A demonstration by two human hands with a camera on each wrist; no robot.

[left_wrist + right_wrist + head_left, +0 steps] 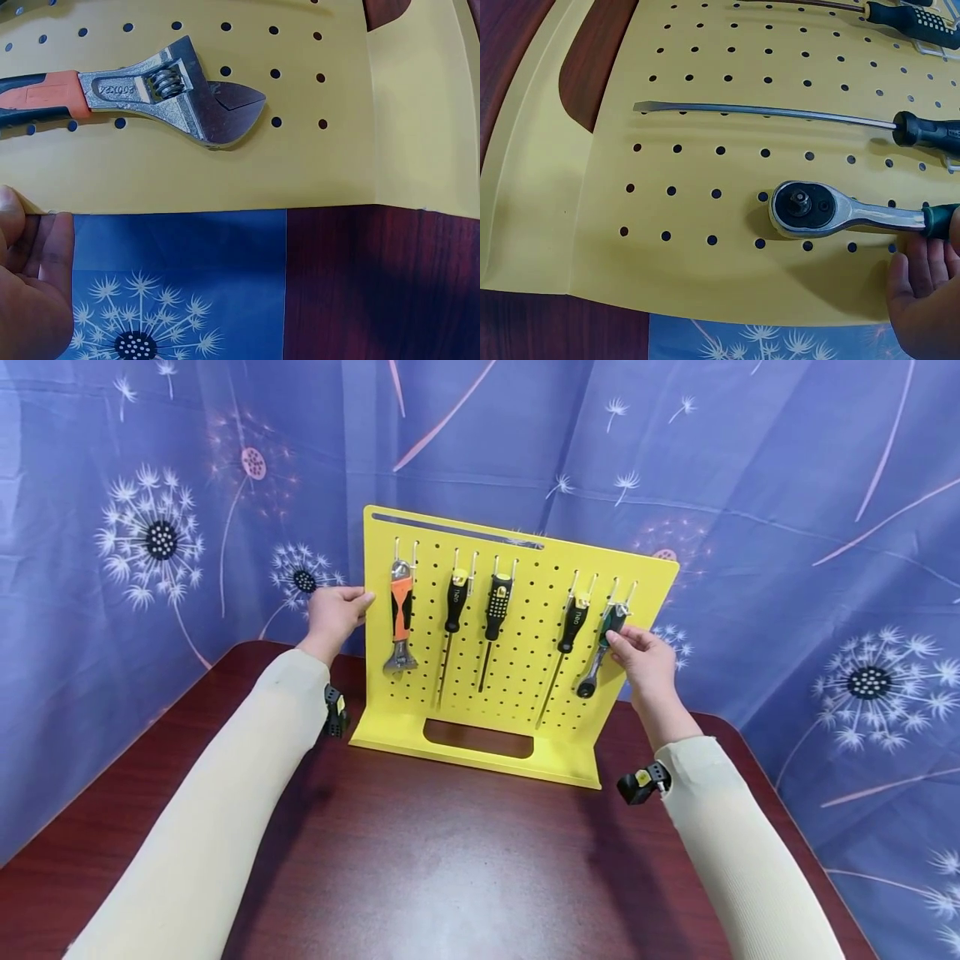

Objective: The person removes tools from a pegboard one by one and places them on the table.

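Observation:
A yellow pegboard (517,643) stands on the table with tools hung along its upper part. My left hand (335,617) pinches the board's left edge, beside an adjustable wrench (402,610) with an orange and black grip. At the right end, my right hand (647,664) holds the green and black handle of a ratchet wrench (806,208), thumb on its front. The ratchet's round head points down, close over the board. Left of it hangs a long flat-blade screwdriver (780,112). Two more screwdrivers, one plain-handled (456,602) and one with a dotted grip (498,608), hang mid-board.
Metal hooks (506,563) carry the tools. The board's base has a front ledge (390,742) and a long cut-out. Dark red-brown wood forms the table (450,860). A blue dandelion-print curtain (480,435) hangs behind and on both sides.

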